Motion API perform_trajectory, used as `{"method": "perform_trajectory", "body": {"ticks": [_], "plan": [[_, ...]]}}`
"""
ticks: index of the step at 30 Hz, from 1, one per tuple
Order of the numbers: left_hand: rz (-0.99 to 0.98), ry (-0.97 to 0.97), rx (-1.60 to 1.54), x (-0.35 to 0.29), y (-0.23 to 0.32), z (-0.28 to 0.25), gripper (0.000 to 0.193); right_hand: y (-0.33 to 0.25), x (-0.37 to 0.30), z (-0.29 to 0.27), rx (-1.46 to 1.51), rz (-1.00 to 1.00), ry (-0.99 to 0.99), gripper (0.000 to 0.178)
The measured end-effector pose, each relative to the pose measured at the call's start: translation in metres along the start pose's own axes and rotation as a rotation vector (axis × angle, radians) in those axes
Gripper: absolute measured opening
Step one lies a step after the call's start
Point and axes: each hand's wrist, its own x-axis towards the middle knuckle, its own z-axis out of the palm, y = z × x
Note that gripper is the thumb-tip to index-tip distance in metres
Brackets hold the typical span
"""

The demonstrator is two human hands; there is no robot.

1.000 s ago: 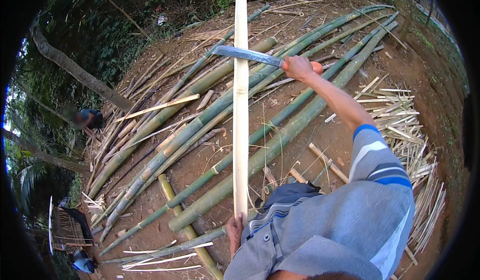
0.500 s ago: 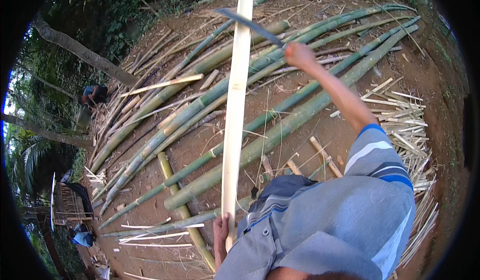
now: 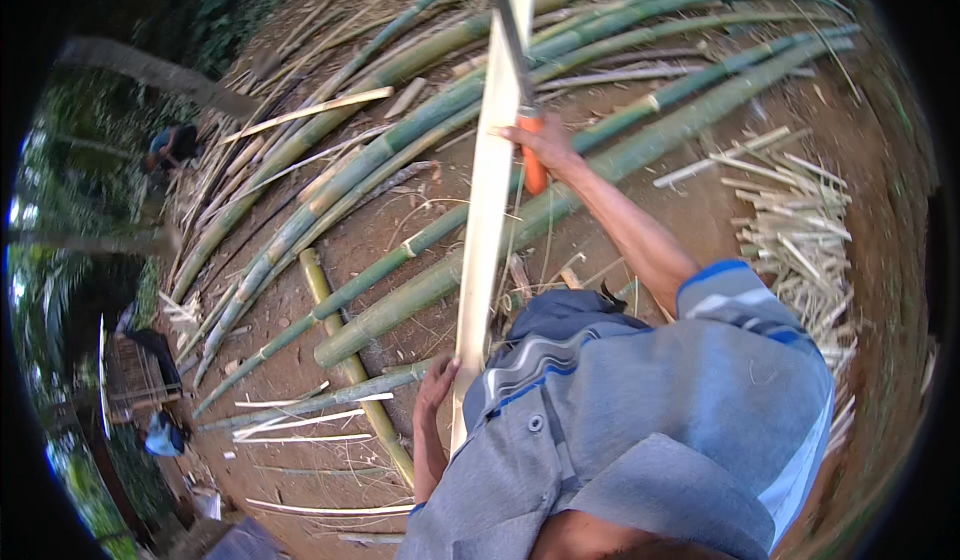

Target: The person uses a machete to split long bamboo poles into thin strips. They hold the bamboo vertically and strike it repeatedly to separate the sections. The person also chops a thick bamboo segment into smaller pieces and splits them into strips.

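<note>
A long, pale split bamboo strip stretches away from my body, its near end against my shirt. My left hand is closed on its left edge near that end, the thumb side against the strip. Farther along, my right hand is at the strip's right edge, gripping a machete by its orange handle. A fingertip of that hand touches the strip's pale face. The dark machete blade points away and lies over or just above the strip; whether it touches cannot be seen.
Several green bamboo poles lie diagonally across the ground, over a yellowish pole. At right is a heap of short split pieces. Thin pale slats lie at lower left. A person crouches far left, near a tree trunk.
My right hand has come nearer and left onto the strip's edge, and the machete has swung from pointing left across the strip to pointing away along it. My left hand has shifted slightly up.
</note>
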Motion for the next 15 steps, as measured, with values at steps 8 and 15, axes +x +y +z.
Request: {"method": "perform_trajectory", "body": {"ticks": [8, 15], "plan": [[0.433, -0.101, -0.2, 0.053, 0.242, -0.008, 0.061, -0.043, -0.018, 0.021, -0.032, -0.077, -0.026, 0.029], [0.333, -0.322, -0.464, 0.076, 0.255, 0.01, 0.048, -0.064, -0.023, 0.011, -0.213, 0.002, 0.052, 0.036]]}}
